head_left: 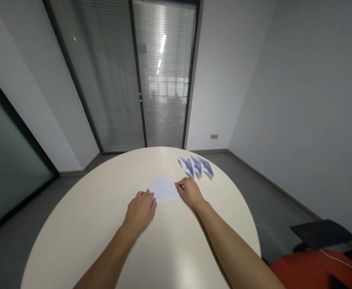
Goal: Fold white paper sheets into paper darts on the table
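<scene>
- White paper sheet [165,190] is lying on the round table [73,237], between the two hands; its far edge is rising to a blunt point.
- Left hand [140,208] is resting at the sheet's left edge, fingers bent, thumb apart; whether it is gripping or only pressing, I cannot tell.
- Right hand [191,192] is closing thumb and forefinger on the sheet's right corner, apparently pinching it.
- Step, as I am judging it: the hands are steadying and working the sheet's edges.
- Any next fold would be calling for even edges, with one hand holding and the other creasing.
- Three folded paper pieces [196,166] are sitting in an overlapping row beyond the right hand.
- Hard to make out: fingers are covering both side edges; crease lines and number of layers are not showing.
- Cut off: both forearms are leaving the view at the bottom, and the red chair [302,267] is running out at lower right.
</scene>
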`<state>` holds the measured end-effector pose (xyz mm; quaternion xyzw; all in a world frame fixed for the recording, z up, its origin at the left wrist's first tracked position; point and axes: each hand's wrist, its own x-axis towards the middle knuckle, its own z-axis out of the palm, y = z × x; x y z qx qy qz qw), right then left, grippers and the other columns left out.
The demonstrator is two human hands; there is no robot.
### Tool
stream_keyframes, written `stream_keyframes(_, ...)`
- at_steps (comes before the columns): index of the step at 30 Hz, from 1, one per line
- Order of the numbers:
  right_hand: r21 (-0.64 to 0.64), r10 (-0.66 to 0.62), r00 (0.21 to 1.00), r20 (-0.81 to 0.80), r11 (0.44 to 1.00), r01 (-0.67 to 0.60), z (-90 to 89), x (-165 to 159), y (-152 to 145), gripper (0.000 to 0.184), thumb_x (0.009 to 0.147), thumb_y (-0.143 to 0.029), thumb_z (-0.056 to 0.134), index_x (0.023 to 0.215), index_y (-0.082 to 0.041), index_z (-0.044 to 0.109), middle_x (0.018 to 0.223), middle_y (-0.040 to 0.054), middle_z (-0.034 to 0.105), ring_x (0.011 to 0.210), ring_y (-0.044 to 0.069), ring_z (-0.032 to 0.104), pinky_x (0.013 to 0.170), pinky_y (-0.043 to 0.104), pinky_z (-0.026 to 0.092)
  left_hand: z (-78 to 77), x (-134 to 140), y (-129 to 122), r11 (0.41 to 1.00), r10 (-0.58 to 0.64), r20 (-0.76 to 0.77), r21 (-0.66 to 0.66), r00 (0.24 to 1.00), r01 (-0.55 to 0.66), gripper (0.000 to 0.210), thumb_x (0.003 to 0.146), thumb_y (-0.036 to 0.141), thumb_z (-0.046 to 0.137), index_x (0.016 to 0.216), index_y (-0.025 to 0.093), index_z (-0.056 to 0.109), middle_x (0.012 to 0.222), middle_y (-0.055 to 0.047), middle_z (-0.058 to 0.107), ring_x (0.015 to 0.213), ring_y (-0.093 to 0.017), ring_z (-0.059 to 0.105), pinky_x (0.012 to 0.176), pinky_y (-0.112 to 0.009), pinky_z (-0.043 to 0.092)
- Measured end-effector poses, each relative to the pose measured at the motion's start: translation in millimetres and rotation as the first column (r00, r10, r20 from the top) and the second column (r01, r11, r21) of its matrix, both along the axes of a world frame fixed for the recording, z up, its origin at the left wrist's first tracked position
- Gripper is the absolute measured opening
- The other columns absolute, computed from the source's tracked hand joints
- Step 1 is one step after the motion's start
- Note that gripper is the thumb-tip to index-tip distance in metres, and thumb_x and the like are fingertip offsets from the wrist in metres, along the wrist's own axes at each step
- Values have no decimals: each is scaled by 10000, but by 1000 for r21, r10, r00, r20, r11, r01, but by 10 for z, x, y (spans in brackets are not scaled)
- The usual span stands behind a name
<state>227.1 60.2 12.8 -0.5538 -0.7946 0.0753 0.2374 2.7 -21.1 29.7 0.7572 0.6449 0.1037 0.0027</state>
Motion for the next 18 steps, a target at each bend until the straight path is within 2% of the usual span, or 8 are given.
stream_keyframes(5, -53, -30, 998, 59, 998, 33, 68, -31, -82, 263, 979, -225, 530, 1051, -216, 782, 1104, 83, 718, 1014, 193, 660, 831, 246, 438, 53, -107, 29, 997, -40, 58, -57, 998, 43, 395, 956, 309, 543, 1307, 171, 662, 1338, -132, 678, 1233, -255, 597, 997, -361, 513)
stream_keyframes(10, -57, -1, 990, 140, 998, 9, 150, -58, -173, 270, 991, -272, 505, 992, -211, 767, 1124, 102, 686, 1056, 227, 625, 833, 287, 451, 21, -96, 46, 997, -49, 61, -63, 997, 53, 376, 951, 355, 563, 1271, 198, 680, 1406, -106, 644, 1258, -262, 569, 991, -370, 510)
stream_keyframes(15, -76, 32, 987, 159, 997, -20, 192, -65, -234, 222, 949, -337, 569, 970, -197, 740, 1174, 135, 663, 1084, 274, 590, 854, 352, 464, 5, -83, 63, 997, -43, 67, -64, 997, 47, 369, 961, 353, 560, 1280, 209, 679, 1437, -104, 624, 1266, -258, 565, 998, -370, 502)
stream_keyframes(18, -86, 75, 981, 181, 994, -60, 185, -64, -274, 385, 913, -487, 622, 1120, -173, 707, 1265, 173, 634, 1150, 327, 552, 931, 420, 447, 4, -91, 74, 996, -38, 75, -73, 996, 44, 367, 965, 356, 565, 1285, 217, 679, 1443, -106, 619, 1276, -254, 559, 1009, -368, 494)
